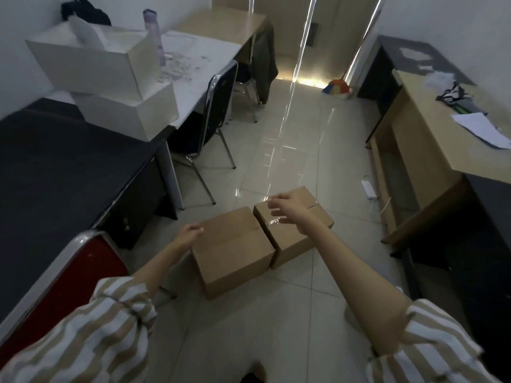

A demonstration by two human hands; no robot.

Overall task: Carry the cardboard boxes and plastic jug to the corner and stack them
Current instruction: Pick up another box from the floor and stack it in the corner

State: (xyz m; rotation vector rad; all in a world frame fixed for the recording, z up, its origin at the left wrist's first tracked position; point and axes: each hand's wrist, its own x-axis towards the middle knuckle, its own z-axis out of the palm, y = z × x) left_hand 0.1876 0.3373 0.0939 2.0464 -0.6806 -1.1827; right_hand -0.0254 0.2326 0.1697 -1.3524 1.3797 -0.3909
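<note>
Apparently unlabelled cardboard boxes [233, 250].

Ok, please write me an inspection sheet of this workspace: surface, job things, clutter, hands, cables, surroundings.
Surface: glossy tiled floor.
Job's things: two cardboard boxes, left box and right box, side by side on the floor; plastic jug: nothing seen.
Clutter: white boxes, bottle, papers.
Hands: left hand at left box's edge; right hand over right box; neither grips.
Cables: white power strip.
Surroundings: desks, chairs.

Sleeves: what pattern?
Tan and white stripes on the sleeves, clearest in the head view.
</note>
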